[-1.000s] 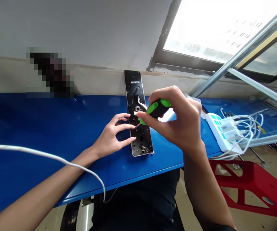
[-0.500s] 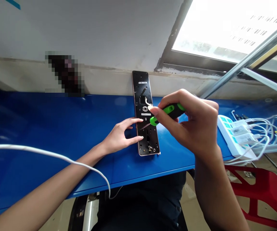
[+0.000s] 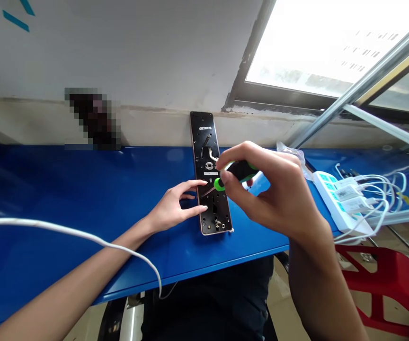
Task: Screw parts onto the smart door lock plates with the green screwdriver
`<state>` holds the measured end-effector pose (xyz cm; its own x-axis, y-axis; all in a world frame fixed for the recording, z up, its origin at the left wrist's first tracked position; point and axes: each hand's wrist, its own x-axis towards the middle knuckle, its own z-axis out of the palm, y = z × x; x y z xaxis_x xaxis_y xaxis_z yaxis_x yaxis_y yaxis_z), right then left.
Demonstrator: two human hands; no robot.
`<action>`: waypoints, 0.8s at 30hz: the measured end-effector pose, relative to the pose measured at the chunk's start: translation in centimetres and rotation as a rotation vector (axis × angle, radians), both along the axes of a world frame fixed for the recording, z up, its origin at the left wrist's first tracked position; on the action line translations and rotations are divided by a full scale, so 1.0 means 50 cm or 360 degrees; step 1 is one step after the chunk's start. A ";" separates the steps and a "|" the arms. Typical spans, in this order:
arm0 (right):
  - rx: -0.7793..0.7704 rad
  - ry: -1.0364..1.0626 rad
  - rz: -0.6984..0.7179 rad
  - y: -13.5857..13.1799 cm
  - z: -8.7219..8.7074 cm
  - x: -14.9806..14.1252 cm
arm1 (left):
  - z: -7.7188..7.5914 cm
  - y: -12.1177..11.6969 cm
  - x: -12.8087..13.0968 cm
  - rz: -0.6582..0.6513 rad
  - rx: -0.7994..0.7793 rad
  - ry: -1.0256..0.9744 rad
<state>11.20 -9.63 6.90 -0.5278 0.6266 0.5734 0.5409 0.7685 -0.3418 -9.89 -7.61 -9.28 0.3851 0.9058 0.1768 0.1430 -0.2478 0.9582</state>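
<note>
While screwdriver tip meets plate: tool work at the near half, by the left edge; looks like seating or turning, can't tell which from one moment.
Plate: long, black, on the blue surface, centre of view; holes, posts and a white wire on the face; far end overlaps the wall in view, leaning or not unclear.
Right hand: clamped on the green-and-black handle, thumb and fingers wrapped around it.
Left hand: spread, not gripping the tool; thumb and index on the plate's face, other fingers at its left edge, apparently bracing it.
Shaft: tilted, running down-left, tip between left thumb and index; what sits under it, too small to tell.
Next move: probably calls for a squarely seated tip, a more upright shaft, light wrist control and a firm brace on the plate.
Risk: slanted tip could slip toward the nearby left fingers or scratch the face.
Cable: white, crosses over the left forearm in view, apart from the plate.
Power strip: on the right, beyond the right hand, plugs in it.
</note>
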 end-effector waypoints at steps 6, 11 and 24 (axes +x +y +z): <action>0.0075 0.0089 -0.0075 0.012 -0.010 -0.004 | 0.002 -0.001 -0.001 0.0015 0.0007 0.0014; 0.0036 -0.0046 0.0045 0.009 -0.003 0.007 | 0.002 0.001 -0.001 0.0002 0.0010 0.0002; 0.0108 0.0079 0.0014 0.018 -0.016 -0.008 | 0.001 -0.002 0.002 0.0044 0.0022 0.0006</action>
<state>10.81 -8.75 6.10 -0.5030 0.5808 0.6400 0.5179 0.7954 -0.3148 -9.80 -7.73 -9.22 0.3604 0.9137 0.1878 0.1539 -0.2568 0.9541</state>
